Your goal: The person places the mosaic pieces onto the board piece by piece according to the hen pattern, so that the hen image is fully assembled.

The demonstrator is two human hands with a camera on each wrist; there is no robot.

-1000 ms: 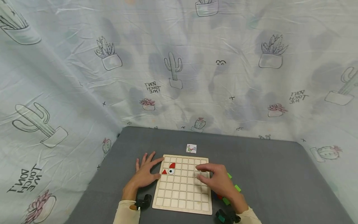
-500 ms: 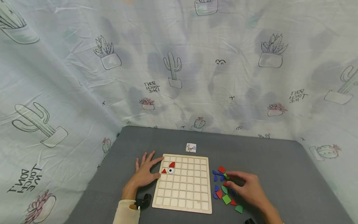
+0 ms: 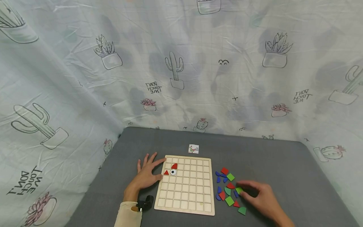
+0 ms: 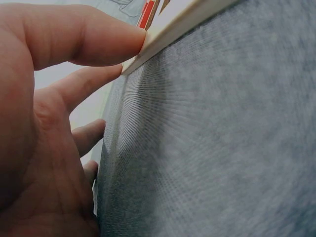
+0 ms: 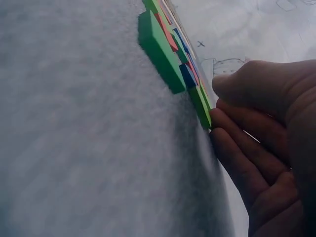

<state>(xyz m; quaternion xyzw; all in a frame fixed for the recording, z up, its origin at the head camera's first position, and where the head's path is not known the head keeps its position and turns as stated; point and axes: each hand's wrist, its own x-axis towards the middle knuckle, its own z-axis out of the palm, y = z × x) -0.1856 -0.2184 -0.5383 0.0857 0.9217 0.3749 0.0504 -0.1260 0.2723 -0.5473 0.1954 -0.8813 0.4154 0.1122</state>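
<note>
A pale wooden grid board [image 3: 184,189] lies on the table. In its upper left cells sit a red quarter-round tile [image 3: 174,165], a red triangle tile [image 3: 166,172] and a white disc with a black dot [image 3: 173,172]. My left hand [image 3: 146,173] is spread at the board's left side, thumb on the edge and index finger at the top corner; the left wrist view shows both tips against the rim. Right of the board, my right hand [image 3: 259,197] has its thumb and fingertips at a green square tile [image 3: 239,190], which lies between them.
Several loose tiles lie between the board and my right hand: blue pieces [image 3: 219,189], red pieces [image 3: 224,171], a green square [image 3: 229,201] and a dark green quarter-round [image 3: 242,211]. A small printed card [image 3: 193,148] lies beyond the board. Patterned cloth [image 3: 198,78] surrounds the grey table.
My right hand has left the board's right side, passed over the loose tiles and come to the green square tile at their right. My left hand stays at the board's edge.
</note>
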